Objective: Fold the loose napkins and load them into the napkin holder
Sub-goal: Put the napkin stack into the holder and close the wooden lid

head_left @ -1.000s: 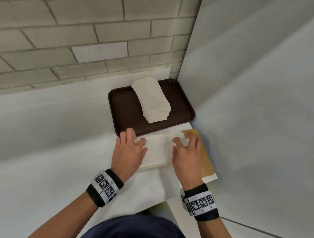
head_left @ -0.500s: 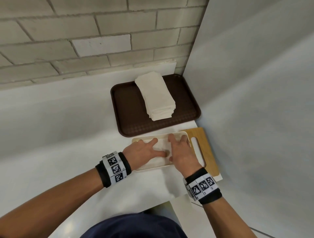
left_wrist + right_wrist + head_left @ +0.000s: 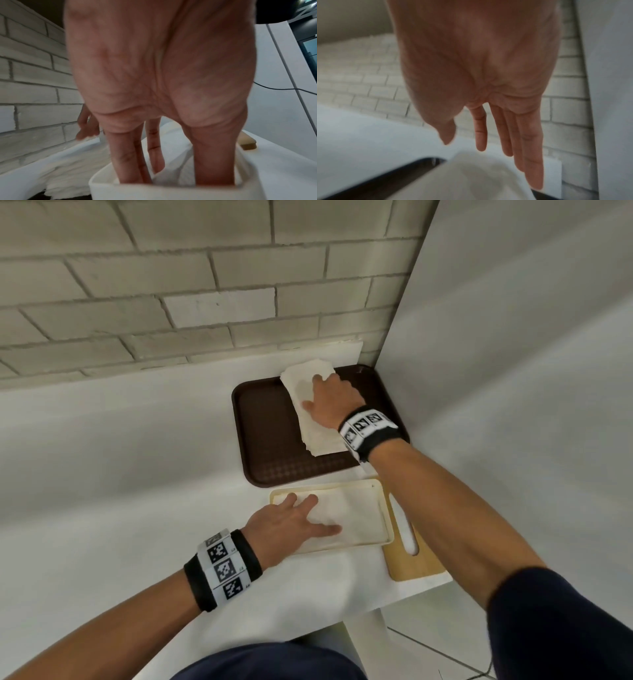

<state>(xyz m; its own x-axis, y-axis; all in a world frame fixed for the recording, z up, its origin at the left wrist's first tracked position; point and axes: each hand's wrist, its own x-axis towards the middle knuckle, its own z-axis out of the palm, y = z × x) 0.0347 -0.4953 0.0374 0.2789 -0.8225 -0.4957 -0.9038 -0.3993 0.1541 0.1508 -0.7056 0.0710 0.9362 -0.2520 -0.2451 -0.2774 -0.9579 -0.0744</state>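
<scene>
Napkins (image 3: 317, 409) mostly wait stacked on the brown tray (image 3: 267, 440) under my right hand (image 3: 334, 398), fingers straight, while my left hand (image 3: 291, 520), fingers spread, presses one into the napkin holder (image 3: 385, 508), so most remain.

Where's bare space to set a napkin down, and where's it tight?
Free: the white counter left of the brown tray and cream holder, and the tray's bare left half. Crowded: the right corner, with the napkin stack under the right hand, left hand in the holder, wooden board alongside.
</scene>
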